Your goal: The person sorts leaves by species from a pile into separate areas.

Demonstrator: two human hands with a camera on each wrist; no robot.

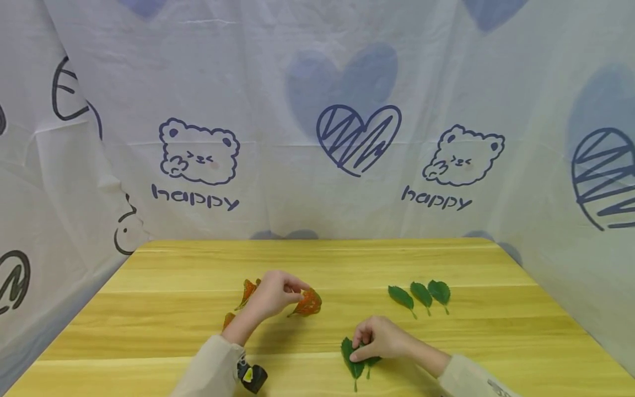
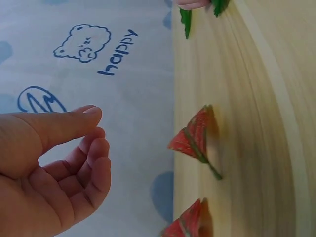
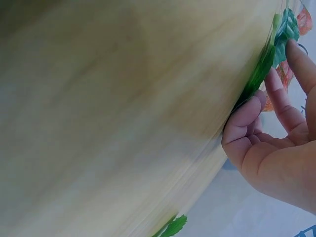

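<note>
My left hand [image 1: 274, 293] hovers by a red-orange leaf [image 1: 310, 303], its fingertips overlapping the leaf in the head view. In the left wrist view that hand [image 2: 59, 168] has loosely bent fingers with nothing between them, and a red leaf [image 2: 193, 136] with a green stem lies apart on the table. At the front, my right hand [image 1: 384, 339] pinches a green leaf [image 1: 351, 361] by its edge between thumb and index finger. A second green leaf [image 1: 372, 361] lies partly hidden under this hand; the right wrist view shows its curled fingers against a green leaf [image 3: 259, 74].
Three green leaves [image 1: 420, 295] lie in a row at the right on the wooden table [image 1: 476, 353]. Two more red-orange leaves, one [image 1: 246, 291] behind the left hand and one [image 1: 228, 320] by the forearm, are partly covered. A printed curtain [image 1: 278, 182] hangs behind.
</note>
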